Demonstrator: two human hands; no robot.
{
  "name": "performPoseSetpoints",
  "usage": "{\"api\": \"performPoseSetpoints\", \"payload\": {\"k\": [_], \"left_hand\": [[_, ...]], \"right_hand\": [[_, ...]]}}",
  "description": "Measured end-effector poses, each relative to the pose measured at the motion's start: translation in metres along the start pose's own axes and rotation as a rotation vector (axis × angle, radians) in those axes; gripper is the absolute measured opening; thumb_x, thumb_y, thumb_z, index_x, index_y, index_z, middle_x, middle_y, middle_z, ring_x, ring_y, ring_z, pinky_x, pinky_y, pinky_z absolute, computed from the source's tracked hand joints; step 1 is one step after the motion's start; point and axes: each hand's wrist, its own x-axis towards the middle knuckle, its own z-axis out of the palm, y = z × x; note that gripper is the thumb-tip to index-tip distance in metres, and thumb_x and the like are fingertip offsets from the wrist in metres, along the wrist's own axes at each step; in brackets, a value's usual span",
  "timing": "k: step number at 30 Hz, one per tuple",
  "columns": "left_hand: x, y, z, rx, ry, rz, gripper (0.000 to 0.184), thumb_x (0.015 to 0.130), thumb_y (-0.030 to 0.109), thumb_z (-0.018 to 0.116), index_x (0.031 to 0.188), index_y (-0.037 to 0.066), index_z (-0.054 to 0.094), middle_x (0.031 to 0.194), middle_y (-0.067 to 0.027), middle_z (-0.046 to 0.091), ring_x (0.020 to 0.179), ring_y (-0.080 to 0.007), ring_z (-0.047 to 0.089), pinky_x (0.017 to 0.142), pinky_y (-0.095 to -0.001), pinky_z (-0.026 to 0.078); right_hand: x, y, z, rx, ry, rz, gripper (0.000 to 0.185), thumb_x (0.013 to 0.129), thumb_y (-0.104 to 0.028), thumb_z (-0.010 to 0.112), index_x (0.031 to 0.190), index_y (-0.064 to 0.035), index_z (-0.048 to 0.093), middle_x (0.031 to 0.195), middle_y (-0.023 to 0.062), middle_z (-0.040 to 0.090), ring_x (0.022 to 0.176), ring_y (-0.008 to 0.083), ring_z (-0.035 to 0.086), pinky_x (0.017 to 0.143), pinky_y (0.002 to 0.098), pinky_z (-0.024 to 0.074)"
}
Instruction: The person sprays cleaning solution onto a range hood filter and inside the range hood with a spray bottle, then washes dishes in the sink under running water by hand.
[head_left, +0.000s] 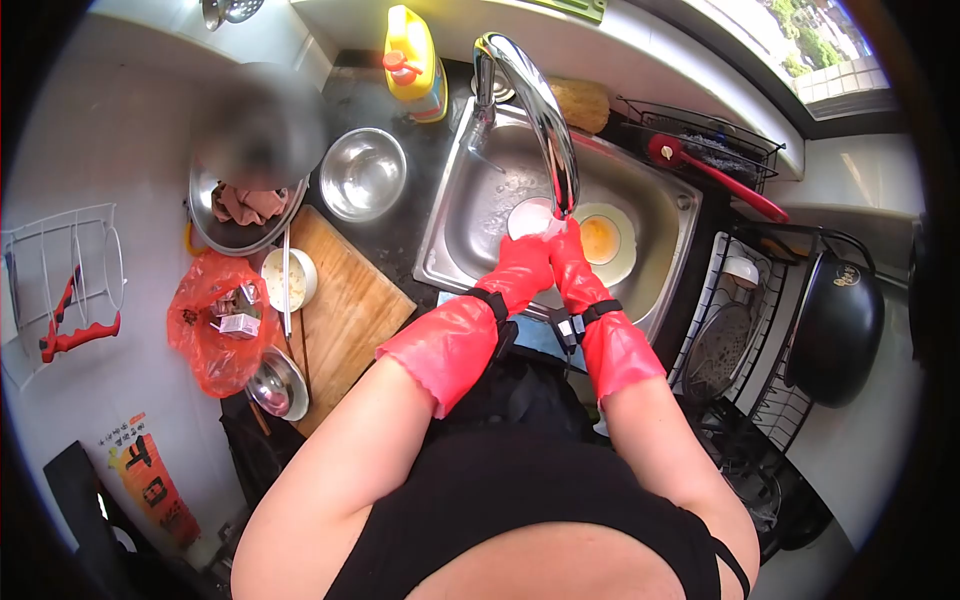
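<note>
Both my hands wear red rubber gloves and meet over the steel sink, below the curved chrome faucet. My left hand is closed at the edge of a small white bowl, tilted under the spout. Right beside it, my right hand touches the same area; its fingers are partly hidden and what they grip cannot be made out. A pale plate with an orange-yellow centre lies in the sink, just right of my right hand. Black straps circle both wrists.
Left of the sink are a steel bowl, a yellow bottle, a wooden board, a white bowl and a red plastic bag. To the right stand a dish rack, a black wok and a red-handled brush.
</note>
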Motion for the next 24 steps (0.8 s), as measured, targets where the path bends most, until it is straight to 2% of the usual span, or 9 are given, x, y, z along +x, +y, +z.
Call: {"api": "performPoseSetpoints", "payload": {"k": [2,5,6,10,16,19,21,22,24], "left_hand": [[-0.009,-0.002,-0.004,-0.281,0.103,0.095,0.031,0.077,0.027,0.072,0.1,0.006,0.074,0.098,-0.0145,0.074,0.098,-0.0292,0.07,0.088,-0.0488,0.051],[0.006,-0.036,0.003,-0.97,0.022,-0.037,0.033,0.077,0.032,0.077,0.099,0.007,0.073,0.096,-0.0129,0.072,0.093,-0.0271,0.068,0.079,-0.0411,0.053],[0.008,-0.048,0.011,-1.094,0.241,-0.071,0.047,0.077,0.032,0.08,0.112,0.003,0.069,0.096,-0.0138,0.071,0.087,-0.0262,0.067,0.081,-0.0408,0.053],[0.011,-0.044,0.017,-0.64,0.712,-0.28,0.066,0.078,0.025,0.077,0.131,-0.007,0.052,0.103,-0.022,0.069,0.084,-0.0305,0.068,0.08,-0.0413,0.054],[0.05,-0.056,0.01,-0.731,0.26,-0.531,0.056,0.085,0.018,0.066,0.137,0.001,0.053,0.096,-0.0191,0.071,0.084,-0.0291,0.071,0.076,-0.0388,0.055],[0.054,-0.067,0.012,-0.478,0.235,-0.362,0.04,0.086,0.014,0.059,0.126,0.009,0.063,0.096,-0.0204,0.072,0.089,-0.0356,0.07,0.078,-0.0439,0.054],[0.034,-0.056,-0.022,-0.121,0.239,-0.083,0.033,0.085,0.015,0.06,0.117,0.008,0.067,0.099,-0.0226,0.071,0.094,-0.0406,0.068,0.081,-0.0473,0.053],[0.029,-0.052,-0.031,-0.108,0.208,-0.013,0.028,0.085,0.015,0.059,0.109,0.006,0.069,0.104,-0.0254,0.069,0.101,-0.045,0.064,0.085,-0.0507,0.051],[0.023,-0.035,-0.047,-0.209,0.286,-0.079,0.026,0.083,0.015,0.062,0.106,0.002,0.068,0.101,-0.0243,0.07,0.099,-0.0447,0.065,0.084,-0.0498,0.052]], "right_hand": [[-0.008,-0.009,0.001,0.225,0.103,0.179,0.051,0.103,-0.029,0.054,0.147,-0.0076,0.039,0.131,0.0186,0.058,0.113,0.0302,0.061,0.086,0.0407,0.0563],[-0.009,0.004,-0.008,0.199,0.046,0.118,0.054,0.102,-0.027,0.056,0.149,-0.01,0.036,0.133,0.018,0.056,0.114,0.0303,0.061,0.085,0.0407,0.0571],[-0.013,-0.001,-0.007,0.238,0.041,0.111,0.054,0.102,-0.025,0.057,0.15,-0.0106,0.035,0.133,0.0178,0.056,0.114,0.0304,0.061,0.085,0.0408,0.0574],[-0.034,-0.008,0.01,0.562,0.095,0.176,0.058,0.096,-0.009,0.055,0.15,-0.0106,0.033,0.137,0.0179,0.052,0.117,0.0327,0.06,0.089,0.0438,0.0585],[-0.048,-0.015,0.019,0.712,-0.003,0.24,0.062,0.086,0.007,0.047,0.146,-0.0047,0.039,0.141,0.0205,0.05,0.125,0.0393,0.056,0.095,0.0558,0.0565],[-0.034,-0.03,0.008,0.325,0.0,0.364,0.063,0.084,0.007,0.052,0.145,-0.0055,0.042,0.135,0.0186,0.056,0.121,0.04,0.058,0.094,0.0562,0.0561],[-0.011,-0.019,-0.011,-0.394,0.013,-0.068,0.039,0.086,-0.016,0.065,0.121,-0.0003,0.065,0.105,0.0149,0.071,0.101,0.03,0.07,0.076,0.0423,0.0602],[0.025,0.005,-0.025,-0.539,-0.097,-0.184,0.042,0.085,-0.02,0.066,0.122,-0.0006,0.064,0.107,0.0163,0.071,0.099,0.0307,0.071,0.074,0.0434,0.0591],[0.037,0.004,-0.029,-0.573,-0.192,-0.098,0.045,0.084,-0.025,0.068,0.122,-0.0012,0.064,0.109,0.0191,0.072,0.095,0.0332,0.072,0.072,0.0454,0.0572]]}}
